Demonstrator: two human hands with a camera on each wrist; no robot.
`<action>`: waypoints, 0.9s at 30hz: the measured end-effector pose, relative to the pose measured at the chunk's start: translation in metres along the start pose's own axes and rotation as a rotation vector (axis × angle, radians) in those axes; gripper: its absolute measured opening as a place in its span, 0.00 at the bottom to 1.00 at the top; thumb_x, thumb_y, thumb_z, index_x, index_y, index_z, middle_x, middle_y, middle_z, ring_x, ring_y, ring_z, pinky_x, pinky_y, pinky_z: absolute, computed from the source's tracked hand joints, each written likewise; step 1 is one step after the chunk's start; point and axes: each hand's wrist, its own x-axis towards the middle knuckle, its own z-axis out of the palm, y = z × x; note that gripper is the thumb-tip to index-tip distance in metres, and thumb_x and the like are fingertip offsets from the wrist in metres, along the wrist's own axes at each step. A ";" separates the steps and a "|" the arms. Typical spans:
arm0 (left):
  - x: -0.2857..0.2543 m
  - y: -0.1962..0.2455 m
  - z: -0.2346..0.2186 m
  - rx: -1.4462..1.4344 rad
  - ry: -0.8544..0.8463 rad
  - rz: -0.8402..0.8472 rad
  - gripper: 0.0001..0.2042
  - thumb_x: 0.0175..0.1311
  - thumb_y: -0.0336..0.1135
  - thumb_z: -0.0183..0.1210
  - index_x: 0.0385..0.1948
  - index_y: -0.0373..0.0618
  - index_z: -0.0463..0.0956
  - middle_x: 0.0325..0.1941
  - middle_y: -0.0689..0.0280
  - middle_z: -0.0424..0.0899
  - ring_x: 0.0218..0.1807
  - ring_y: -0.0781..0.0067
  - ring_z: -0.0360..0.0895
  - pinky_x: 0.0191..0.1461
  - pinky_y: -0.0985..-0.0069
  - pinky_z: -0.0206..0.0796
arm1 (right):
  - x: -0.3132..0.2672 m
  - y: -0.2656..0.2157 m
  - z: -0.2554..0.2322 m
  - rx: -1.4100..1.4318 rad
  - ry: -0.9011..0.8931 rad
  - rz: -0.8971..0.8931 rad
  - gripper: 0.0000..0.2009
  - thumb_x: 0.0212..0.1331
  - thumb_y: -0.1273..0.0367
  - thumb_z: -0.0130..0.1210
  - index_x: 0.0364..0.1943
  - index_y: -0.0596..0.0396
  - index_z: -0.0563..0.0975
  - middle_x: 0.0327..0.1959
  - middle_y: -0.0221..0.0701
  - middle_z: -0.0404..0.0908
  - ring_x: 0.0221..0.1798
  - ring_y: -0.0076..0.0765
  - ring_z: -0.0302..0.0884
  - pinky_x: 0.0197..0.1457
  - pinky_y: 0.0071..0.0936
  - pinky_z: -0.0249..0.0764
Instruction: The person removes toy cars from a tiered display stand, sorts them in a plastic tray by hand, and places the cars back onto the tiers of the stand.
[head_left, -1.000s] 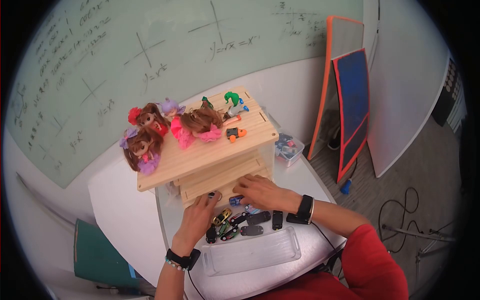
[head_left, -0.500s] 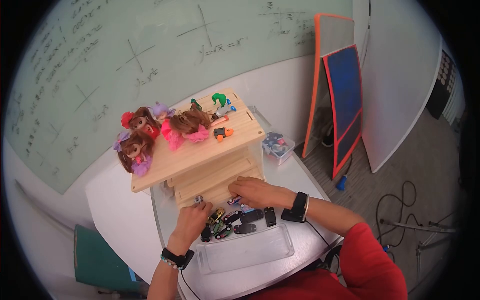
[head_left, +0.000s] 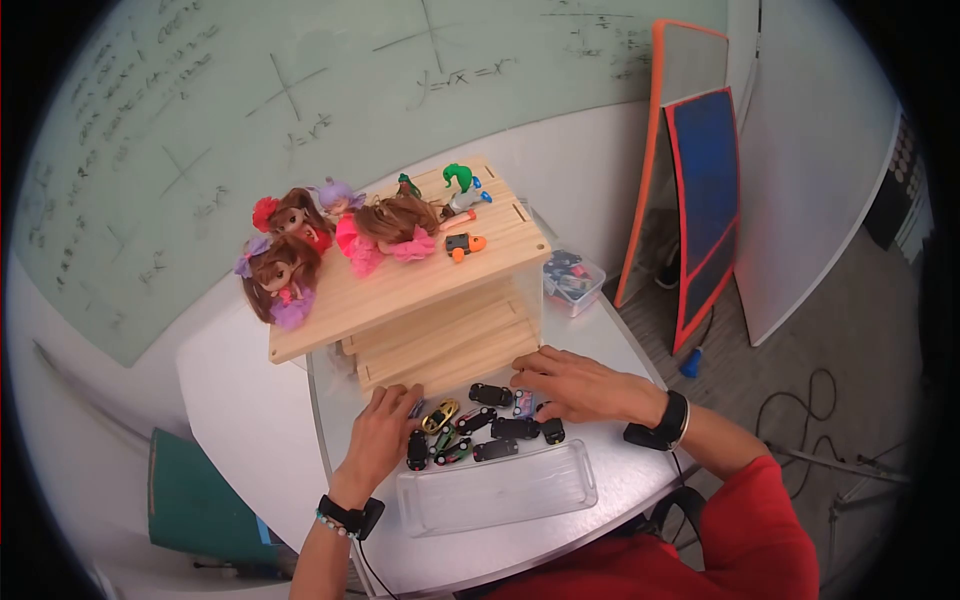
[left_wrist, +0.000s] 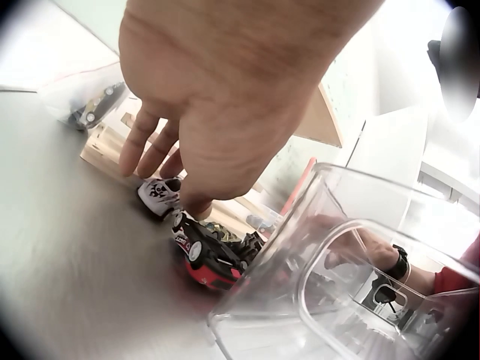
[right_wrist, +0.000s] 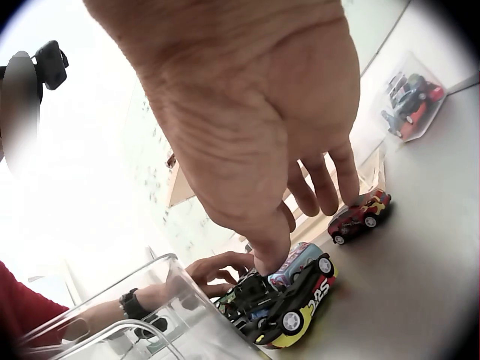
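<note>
Several toy cars lie on the silver table point(head_left: 350, 565) before the wooden shelf stand. My left hand point(head_left: 375, 440) is at the group's left side, fingers almost straight. In the left wrist view its fingertips and thumb lie around a white patterned car point(left_wrist: 159, 196), next to a red car point(left_wrist: 214, 277) with its wheels upward. My right hand point(head_left: 595, 392) spreads over the right side. In the right wrist view a red car point(right_wrist: 360, 217) is under its outer fingertips, and the thumb is at a light blue car point(right_wrist: 298, 262), beside a black-and-yellow car point(right_wrist: 300, 307).
A clear plastic tray point(head_left: 500, 490) stands at the near side of the cars. Several dolls point(head_left: 285, 270) and small figures lie on the wooden stand point(head_left: 400, 300). A clear box of toys point(head_left: 575, 285) sits behind at the right.
My right hand has moved right, away from the stand's lower step, leaving a black car in view by its fingertips. My left hand has drawn back slightly and stays at the left cars.
</note>
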 end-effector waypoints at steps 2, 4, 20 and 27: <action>0.003 -0.003 0.002 0.004 -0.025 0.014 0.24 0.70 0.24 0.73 0.68 0.46 0.82 0.63 0.56 0.84 0.65 0.44 0.83 0.63 0.51 0.83 | -0.006 0.001 0.005 -0.012 0.002 0.011 0.37 0.59 0.66 0.82 0.73 0.54 0.77 0.76 0.41 0.74 0.81 0.52 0.71 0.80 0.50 0.76; 0.005 -0.005 -0.002 -0.014 -0.151 0.028 0.24 0.70 0.22 0.71 0.68 0.44 0.82 0.64 0.57 0.84 0.67 0.44 0.82 0.66 0.50 0.81 | -0.009 -0.002 0.006 -0.047 -0.037 0.039 0.40 0.58 0.66 0.83 0.75 0.54 0.76 0.79 0.42 0.72 0.84 0.53 0.68 0.81 0.51 0.75; -0.032 0.002 -0.028 -0.195 -0.354 -0.036 0.53 0.61 0.31 0.83 0.90 0.53 0.61 0.90 0.53 0.67 0.84 0.41 0.67 0.89 0.51 0.67 | 0.000 -0.018 0.009 -0.030 -0.188 0.188 0.53 0.54 0.63 0.86 0.86 0.55 0.67 0.89 0.50 0.61 0.89 0.62 0.62 0.86 0.55 0.74; 0.006 0.012 -0.004 -0.328 -0.345 0.051 0.58 0.59 0.27 0.83 0.92 0.47 0.56 0.87 0.48 0.67 0.85 0.39 0.67 0.90 0.54 0.65 | 0.040 -0.013 0.033 0.093 -0.049 0.060 0.52 0.56 0.69 0.83 0.86 0.59 0.64 0.83 0.52 0.67 0.85 0.65 0.66 0.84 0.54 0.78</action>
